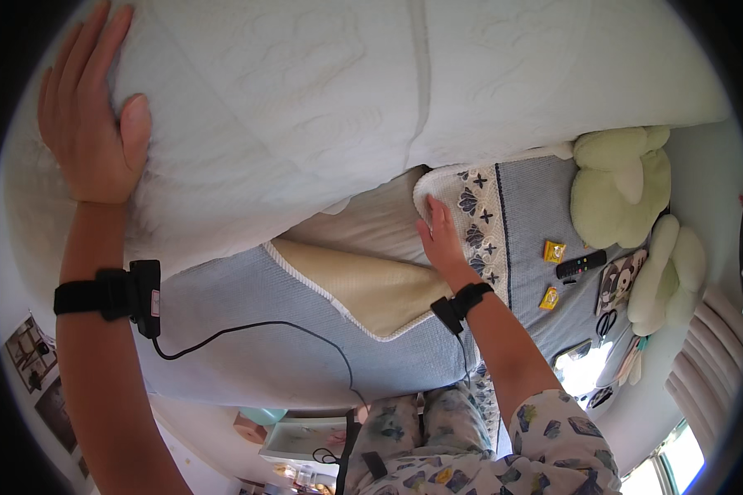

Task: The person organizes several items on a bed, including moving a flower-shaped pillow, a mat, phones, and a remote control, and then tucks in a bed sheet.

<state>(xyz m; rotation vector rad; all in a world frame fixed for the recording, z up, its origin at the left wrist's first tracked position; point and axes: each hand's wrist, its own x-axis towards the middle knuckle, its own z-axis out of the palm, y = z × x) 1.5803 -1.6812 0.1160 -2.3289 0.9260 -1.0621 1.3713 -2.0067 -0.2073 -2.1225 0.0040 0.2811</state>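
My left hand (90, 117) lies flat, palm against a large white bedding-like piece (322, 86), with the thumb spread from the fingers. That piece has a soft embossed surface and fills the upper part of the view. Lower down, my right hand (441, 238) rests on the rounded white-trimmed corner of a blue-grey fabric cover (532, 192) with a flower-patterned border (475, 213). Its fingers are extended and grip nothing that I can see. A turned-back flap (371, 278) with a yellowish underside and white piping lies left of my right wrist. Beige fabric (378, 210) shows between flap and corner.
To the right are green plush cushions (619, 192), a remote control (581, 265), yellow packets (554, 252), scissors (607, 325) and a bright reflective device (582, 371). A black cable (272, 323) runs from the left wrist strap across the cover. A white drawer unit (309, 439) stands below.
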